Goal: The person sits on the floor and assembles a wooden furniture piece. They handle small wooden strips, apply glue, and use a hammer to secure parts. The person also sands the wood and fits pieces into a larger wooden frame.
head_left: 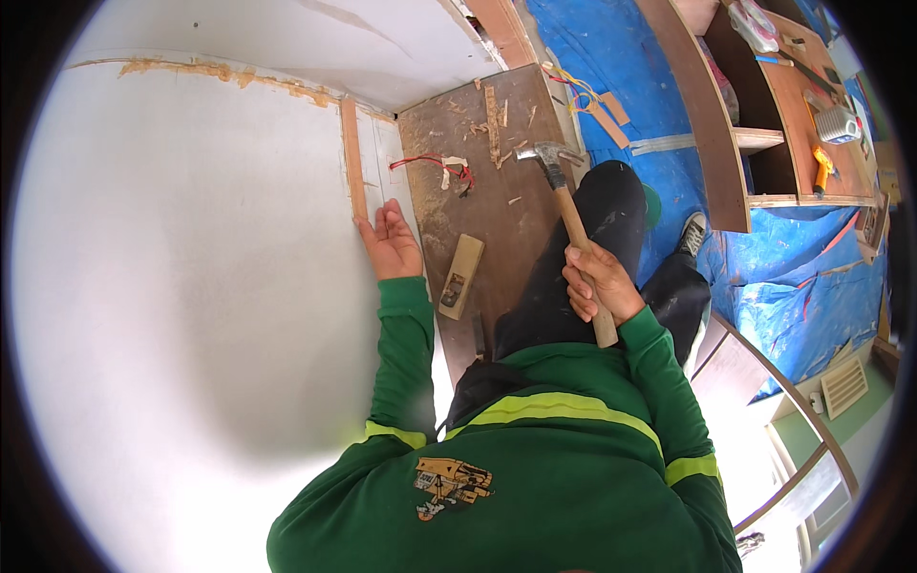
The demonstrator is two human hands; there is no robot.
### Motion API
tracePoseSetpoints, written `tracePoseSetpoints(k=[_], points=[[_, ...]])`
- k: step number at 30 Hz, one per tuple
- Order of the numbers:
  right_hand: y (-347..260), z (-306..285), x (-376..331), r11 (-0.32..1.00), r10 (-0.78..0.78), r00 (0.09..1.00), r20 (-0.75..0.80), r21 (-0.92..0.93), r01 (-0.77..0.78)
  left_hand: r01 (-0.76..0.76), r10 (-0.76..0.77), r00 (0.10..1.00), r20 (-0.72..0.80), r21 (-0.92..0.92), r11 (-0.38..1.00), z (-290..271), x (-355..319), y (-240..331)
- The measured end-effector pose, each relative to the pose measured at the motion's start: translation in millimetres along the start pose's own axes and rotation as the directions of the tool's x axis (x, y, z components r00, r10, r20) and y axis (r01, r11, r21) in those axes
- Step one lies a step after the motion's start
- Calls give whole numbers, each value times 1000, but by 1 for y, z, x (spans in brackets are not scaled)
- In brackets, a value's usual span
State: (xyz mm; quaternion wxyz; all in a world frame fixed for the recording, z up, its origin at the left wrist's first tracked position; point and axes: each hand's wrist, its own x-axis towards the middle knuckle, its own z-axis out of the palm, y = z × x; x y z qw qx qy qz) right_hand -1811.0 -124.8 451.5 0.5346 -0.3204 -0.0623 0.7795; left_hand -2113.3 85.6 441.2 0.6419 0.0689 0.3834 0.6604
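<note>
My right hand (600, 282) is wrapped around the wooden handle of a claw hammer (571, 215). The hammer's metal head points away from me, above my thigh. At the white wall panel, my left hand (392, 246) is raised with its fingers apart and slightly bent. Its thumb is at the lower end of a narrow wooden strip (353, 158) that lies along the wall. Whether the thumb presses on the strip I cannot tell. A wooden hand plane (462, 277) lies on the brown board (506, 229) beside my left forearm.
Red wires (449, 170) and wood shavings (492, 124) lie on the brown board. Blue sheeting (611, 76) covers the floor. At right stands a wooden cabinet (716, 105) with a yellow tool (822, 172) and a white container (839, 124). A curved frame (778, 382) is at lower right.
</note>
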Motion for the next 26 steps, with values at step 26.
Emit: tracePoseSetpoints(k=[26], points=[[-6, 63, 15, 587, -93, 975, -202, -802, -110, -112, 92, 978, -185, -101, 988, 42, 17, -14]])
